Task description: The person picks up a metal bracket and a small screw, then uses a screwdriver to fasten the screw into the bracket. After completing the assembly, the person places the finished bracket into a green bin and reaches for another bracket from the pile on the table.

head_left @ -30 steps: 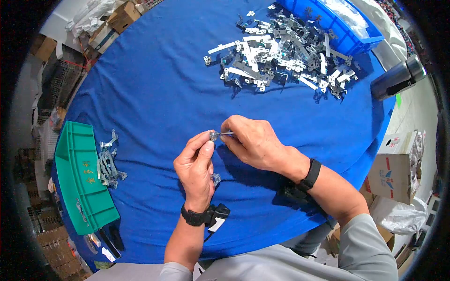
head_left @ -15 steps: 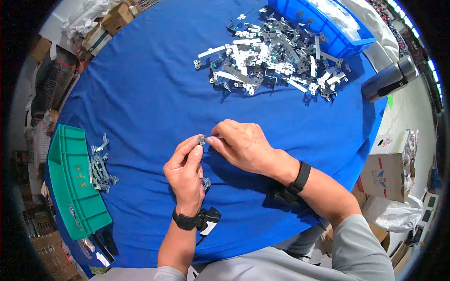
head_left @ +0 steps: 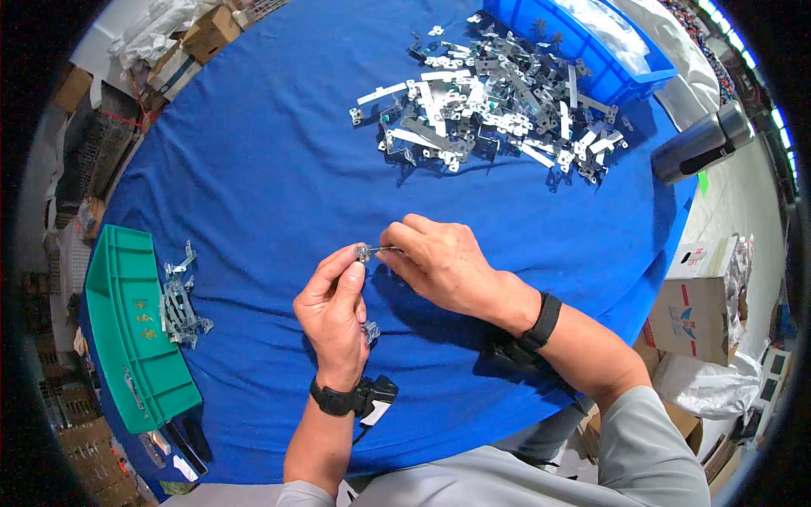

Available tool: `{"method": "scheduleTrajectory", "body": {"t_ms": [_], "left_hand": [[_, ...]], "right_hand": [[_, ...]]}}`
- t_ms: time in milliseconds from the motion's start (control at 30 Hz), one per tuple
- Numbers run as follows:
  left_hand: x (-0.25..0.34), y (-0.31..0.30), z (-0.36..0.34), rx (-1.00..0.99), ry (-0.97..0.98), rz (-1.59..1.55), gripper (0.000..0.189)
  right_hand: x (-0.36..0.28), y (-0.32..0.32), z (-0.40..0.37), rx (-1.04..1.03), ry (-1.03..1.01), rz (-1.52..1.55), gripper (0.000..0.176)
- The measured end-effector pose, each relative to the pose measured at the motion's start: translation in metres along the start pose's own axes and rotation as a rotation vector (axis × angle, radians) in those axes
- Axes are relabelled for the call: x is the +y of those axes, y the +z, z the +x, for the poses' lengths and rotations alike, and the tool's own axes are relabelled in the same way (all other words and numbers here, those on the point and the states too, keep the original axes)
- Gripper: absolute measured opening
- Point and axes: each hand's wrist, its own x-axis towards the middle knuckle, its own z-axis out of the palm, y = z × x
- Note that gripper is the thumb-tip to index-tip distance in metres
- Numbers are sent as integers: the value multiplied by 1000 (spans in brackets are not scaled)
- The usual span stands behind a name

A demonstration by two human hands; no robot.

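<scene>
My left hand is closed on a metal bracket, its small end pinched between thumb and forefinger and another end showing below the palm. To its right, my right hand pinches a thin dark tool or rod that points at the bracket's upper end. Whether the rod touches the bracket is too small to tell. Both hands are above the blue cloth.
A large pile of metal brackets lies at the back, beside a blue crate. A steel bottle stands at the right. At the left are a green tray and a small stack of brackets.
My right hand has shifted very slightly, and more of the thin dark rod shows between the hands. My left hand has hardly moved.
</scene>
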Motion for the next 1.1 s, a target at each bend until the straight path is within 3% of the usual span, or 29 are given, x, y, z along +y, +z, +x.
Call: {"method": "scheduleTrajectory", "body": {"t_ms": [467,1100], "left_hand": [[0,-3,0,3,-26,-14,20],[1,-1,0,21,-59,13,19]], "right_hand": [[-2,-3,2,82,-37,83,12],[-5,-5,1,33,-37,16,13]]}}
